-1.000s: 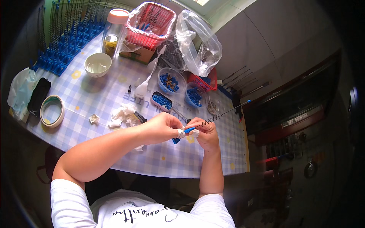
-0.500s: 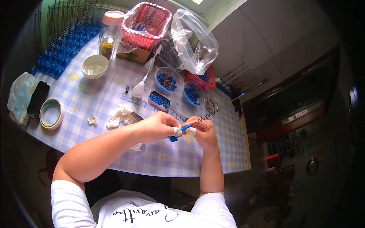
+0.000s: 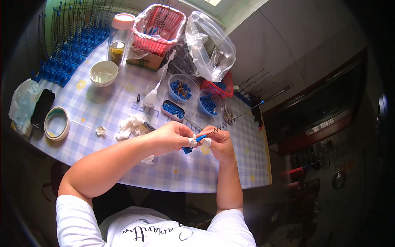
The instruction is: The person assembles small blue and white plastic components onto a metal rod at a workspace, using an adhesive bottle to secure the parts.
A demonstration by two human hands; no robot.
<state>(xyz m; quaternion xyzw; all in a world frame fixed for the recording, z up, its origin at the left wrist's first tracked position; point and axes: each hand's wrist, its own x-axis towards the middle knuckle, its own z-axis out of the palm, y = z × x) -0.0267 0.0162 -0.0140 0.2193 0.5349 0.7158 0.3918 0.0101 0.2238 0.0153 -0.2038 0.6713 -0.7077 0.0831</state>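
Near the front of the table, my left hand [image 3: 176,136] and my right hand [image 3: 220,145] meet, both closed on a small blue plastic piece [image 3: 200,138]. White wrapping covers some of the fingertips. From the blue piece a dark coiled wire [image 3: 222,125] runs up and to the right past my right hand, straightening into a thin rod with a blue bit partway along it. A blue block [image 3: 187,150] shows just under my left fingers; whether it joins the held piece I cannot tell.
Beyond my hands stand a tin of blue beads [image 3: 173,109] and tubs of blue parts [image 3: 183,89], [image 3: 207,103]. White tissue [image 3: 131,125] and a tape roll [image 3: 56,123] lie left. Farther back are a bowl [image 3: 103,74], a jar [image 3: 119,37], a red basket [image 3: 153,43] and racks of wires [image 3: 61,70].
Hands and blue piece hold almost the same pose. The whole view has shifted very slightly.
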